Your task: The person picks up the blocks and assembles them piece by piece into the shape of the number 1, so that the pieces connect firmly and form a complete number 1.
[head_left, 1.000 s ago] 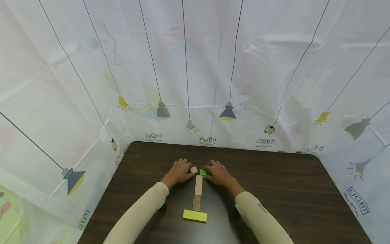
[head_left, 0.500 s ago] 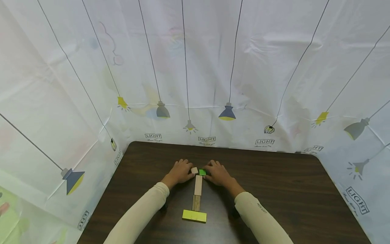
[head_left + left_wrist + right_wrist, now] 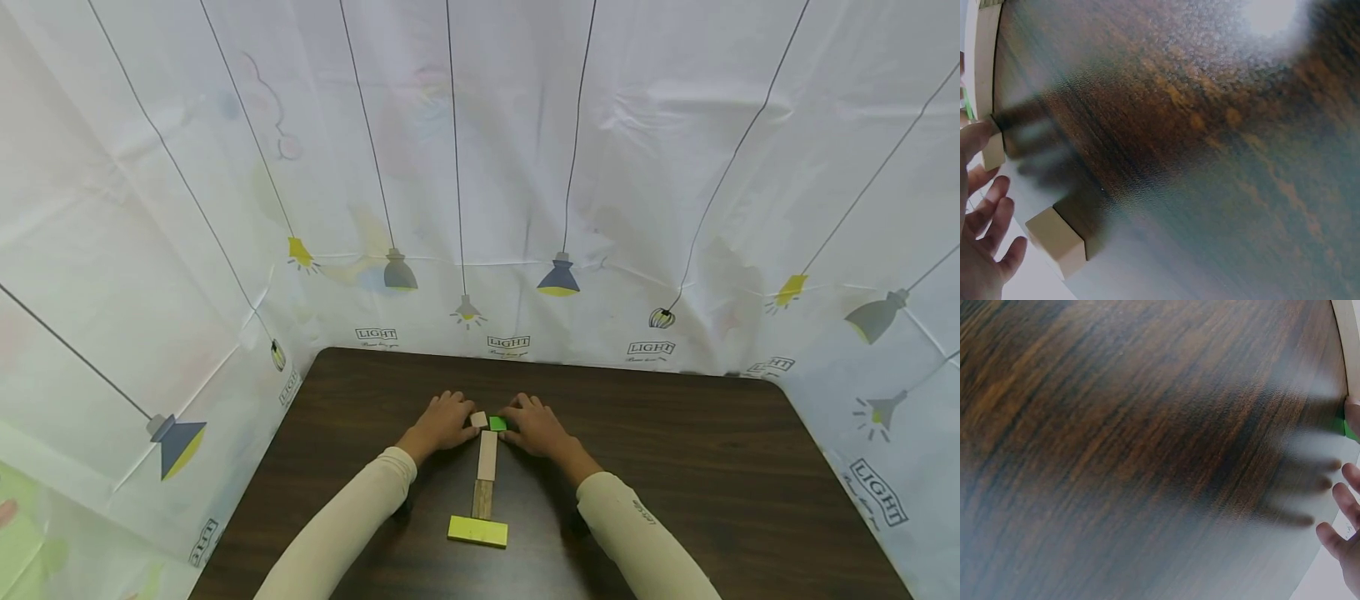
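Note:
My left hand pinches a small pale wooden block between thumb and index finger; its other fingers spread loosely in the left wrist view. Just right of it, my right hand holds a green block by thumb and finger, mostly out of frame in the right wrist view. Both blocks sit at the far end of a long pale block. A brown wood-grain block continues that line toward me. Across its near end lies a yellow block.
Another plain wooden block stands on the table beside my left fingers, seen only in the left wrist view. The dark wood-grain table extends on both sides. A white lamp-printed sheet hangs behind its far edge.
The gap between the small pale block and the green block has narrowed slightly. Both hands keep nearly the same place and hold.

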`<state>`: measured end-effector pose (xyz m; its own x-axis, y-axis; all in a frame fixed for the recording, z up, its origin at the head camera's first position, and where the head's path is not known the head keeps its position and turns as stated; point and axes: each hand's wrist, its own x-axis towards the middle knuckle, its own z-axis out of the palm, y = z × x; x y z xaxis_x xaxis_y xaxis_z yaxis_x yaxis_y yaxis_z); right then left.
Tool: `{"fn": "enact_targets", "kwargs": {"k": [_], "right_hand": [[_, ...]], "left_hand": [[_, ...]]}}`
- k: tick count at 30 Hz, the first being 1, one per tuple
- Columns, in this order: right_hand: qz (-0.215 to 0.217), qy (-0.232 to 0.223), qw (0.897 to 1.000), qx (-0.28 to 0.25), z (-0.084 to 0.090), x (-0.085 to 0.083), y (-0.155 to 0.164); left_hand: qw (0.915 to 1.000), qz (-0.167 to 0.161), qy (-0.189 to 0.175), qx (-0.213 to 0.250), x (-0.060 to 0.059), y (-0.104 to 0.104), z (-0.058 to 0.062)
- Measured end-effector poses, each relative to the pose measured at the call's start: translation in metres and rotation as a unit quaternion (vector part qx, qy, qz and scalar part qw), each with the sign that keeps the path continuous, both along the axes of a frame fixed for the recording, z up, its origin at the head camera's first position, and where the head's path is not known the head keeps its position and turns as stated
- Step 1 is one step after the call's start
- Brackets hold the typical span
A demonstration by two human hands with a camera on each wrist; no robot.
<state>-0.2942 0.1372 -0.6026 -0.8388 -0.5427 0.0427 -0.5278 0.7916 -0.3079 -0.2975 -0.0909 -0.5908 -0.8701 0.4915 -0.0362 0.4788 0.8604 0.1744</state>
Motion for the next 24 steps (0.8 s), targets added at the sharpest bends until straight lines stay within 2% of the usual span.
{"fn": "enact_targets", "kwargs": {"k": [10, 24], "right_hand": [[0.0, 0.012, 1.0, -0.005, -0.0011, -0.0001, -0.0007], [-0.007, 0.01, 1.0, -0.003, 0.0, 0.0012, -0.0012]], "left_hand": [[0.9999, -0.009, 0.009, 0.006, -0.0001, 0.0017, 0.0005], [0.9999, -0.006, -0.008, -0.009, -0.0007, 0.003, -0.0002]]}}
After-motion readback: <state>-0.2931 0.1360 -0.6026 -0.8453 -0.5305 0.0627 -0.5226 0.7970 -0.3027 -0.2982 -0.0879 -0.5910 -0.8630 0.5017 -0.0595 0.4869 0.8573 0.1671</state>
